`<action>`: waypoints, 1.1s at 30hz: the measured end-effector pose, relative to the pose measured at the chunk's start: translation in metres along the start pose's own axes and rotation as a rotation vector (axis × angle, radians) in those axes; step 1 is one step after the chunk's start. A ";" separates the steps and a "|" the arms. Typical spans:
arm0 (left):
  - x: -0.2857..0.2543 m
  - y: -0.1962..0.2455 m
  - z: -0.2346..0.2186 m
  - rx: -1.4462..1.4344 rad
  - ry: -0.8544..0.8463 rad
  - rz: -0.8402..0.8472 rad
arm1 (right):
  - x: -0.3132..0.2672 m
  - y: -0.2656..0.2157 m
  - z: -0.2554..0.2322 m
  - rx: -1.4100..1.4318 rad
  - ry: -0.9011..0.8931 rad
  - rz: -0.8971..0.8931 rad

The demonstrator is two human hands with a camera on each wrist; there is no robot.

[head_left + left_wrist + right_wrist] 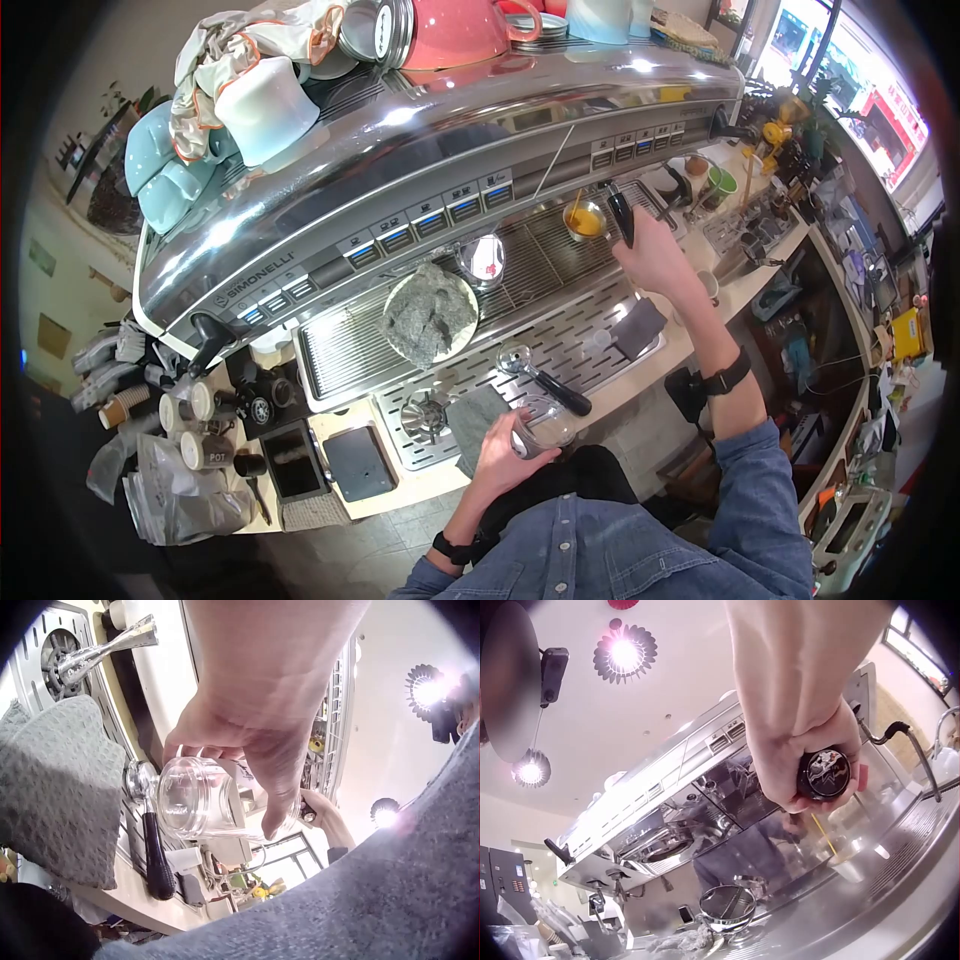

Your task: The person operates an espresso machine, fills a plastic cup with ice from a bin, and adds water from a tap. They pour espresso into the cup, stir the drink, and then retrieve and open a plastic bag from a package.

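Note:
My left hand point(508, 455) grips a clear glass vessel point(548, 422) tilted on its side, fingers and thumb round it; the left wrist view shows the glass point(191, 799) under the left hand point(247, 750). My right hand point(652, 250) is wrapped round the black handle point(621, 215) of a portafilter at the espresso machine point(480, 150); in the right wrist view the handle's end point(827, 774) pokes out of the right hand point(799, 757). Beside it, a yellow-brown stream falls into a small cup point(584, 221) on the drip grate.
A second portafilter point(560, 388) lies on the perforated tray, near a grey cloth point(478, 425) and a metal rinser point(424, 416). A dark folded cloth point(638, 328) is at the tray's right. A round dish with grey cloth point(432, 315) and a round mirror point(482, 260) stand on the grate.

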State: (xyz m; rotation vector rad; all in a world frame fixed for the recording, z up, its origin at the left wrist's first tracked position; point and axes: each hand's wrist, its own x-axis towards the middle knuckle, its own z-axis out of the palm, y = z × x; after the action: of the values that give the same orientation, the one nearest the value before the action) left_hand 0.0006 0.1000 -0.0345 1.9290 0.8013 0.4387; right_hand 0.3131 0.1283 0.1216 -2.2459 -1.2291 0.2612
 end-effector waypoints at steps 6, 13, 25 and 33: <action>-0.003 -0.001 0.002 0.017 -0.011 -0.007 | -0.001 -0.001 0.000 0.004 0.006 -0.008; -0.004 0.001 0.001 0.042 -0.030 -0.010 | -0.002 -0.004 -0.001 0.013 0.006 0.008; -0.005 0.002 0.006 0.050 -0.038 -0.029 | -0.001 -0.001 0.002 0.006 0.022 0.018; -0.005 0.007 0.000 0.071 -0.032 -0.023 | -0.001 0.003 0.007 -0.051 0.073 0.018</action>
State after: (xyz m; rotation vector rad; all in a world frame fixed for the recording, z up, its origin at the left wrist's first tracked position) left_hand -0.0005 0.0944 -0.0276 1.9858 0.8274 0.3696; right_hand 0.3119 0.1287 0.1145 -2.2894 -1.1909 0.1553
